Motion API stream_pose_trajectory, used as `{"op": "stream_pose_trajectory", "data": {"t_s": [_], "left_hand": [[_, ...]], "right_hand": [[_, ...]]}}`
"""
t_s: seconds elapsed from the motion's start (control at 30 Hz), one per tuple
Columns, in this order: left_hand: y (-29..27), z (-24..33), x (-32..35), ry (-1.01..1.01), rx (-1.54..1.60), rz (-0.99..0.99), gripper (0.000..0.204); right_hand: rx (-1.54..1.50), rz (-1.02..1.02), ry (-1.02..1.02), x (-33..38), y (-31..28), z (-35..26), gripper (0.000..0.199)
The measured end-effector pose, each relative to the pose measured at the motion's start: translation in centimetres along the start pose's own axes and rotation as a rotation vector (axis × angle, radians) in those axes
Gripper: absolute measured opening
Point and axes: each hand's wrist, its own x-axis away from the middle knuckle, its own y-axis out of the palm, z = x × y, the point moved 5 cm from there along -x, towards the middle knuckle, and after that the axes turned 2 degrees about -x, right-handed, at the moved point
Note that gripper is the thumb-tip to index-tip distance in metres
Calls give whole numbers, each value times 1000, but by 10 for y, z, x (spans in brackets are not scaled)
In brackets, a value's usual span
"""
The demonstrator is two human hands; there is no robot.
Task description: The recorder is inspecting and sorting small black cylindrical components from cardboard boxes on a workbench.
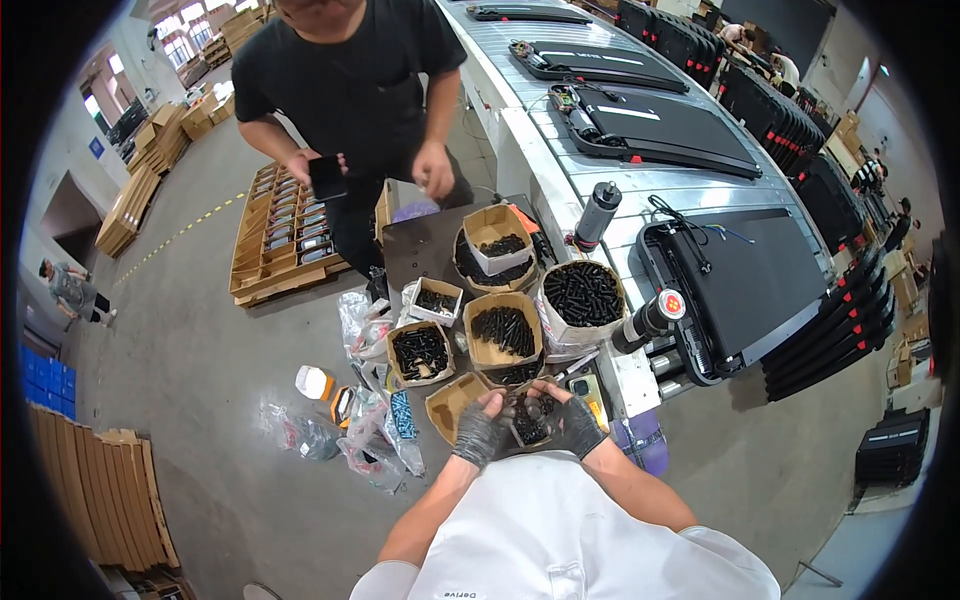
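Both hands wear dark gloves and meet low over a small cardboard box (527, 420) of black screws, just in front of the person's white shirt. The left hand (480, 432) cups the box's left side, its grip curled around the wall with fingers over the rim. The right hand (575, 425) holds the right side, its grip likewise curled; fingertips of both reach into the screws (528, 428), which lie between the two palms. Whether either grip pinches single screws cannot be told.

Just left of the box, touching the left hand, lies an empty box (447, 400). Beyond the box, farther from the person, more open boxes of black screws stand on a dark counter (420, 245): one (503, 332) directly beyond, one (420, 352) to its left, and a round bag (582, 295) full of screws to the right. Plastic bags (375, 430) lie on the floor left of the box. Beyond the counter stands another person in a black shirt (350, 70), holding a phone (326, 176). Right of the box runs a conveyor with flat black machines (745, 280).
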Motion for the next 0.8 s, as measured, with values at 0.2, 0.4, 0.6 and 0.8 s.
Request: {"op": "stream_pose_trajectory", "data": {"t_s": [0.2,0.4,0.6,0.8], "left_hand": [[-2,0,6,-29,114,18,22],[0,-1,10,-52,-74,35,26],[7,-4,8,-52,-78,-14,28],[5,0,5,-43,-84,4,27]], "right_hand": [[120,-120,31,0,-12,-2,37],[318,-166,28,10,-15,-3,41],[268,-213,27,8,-17,-7,37],[361,-142,0,11,-2,-15,37]]}}
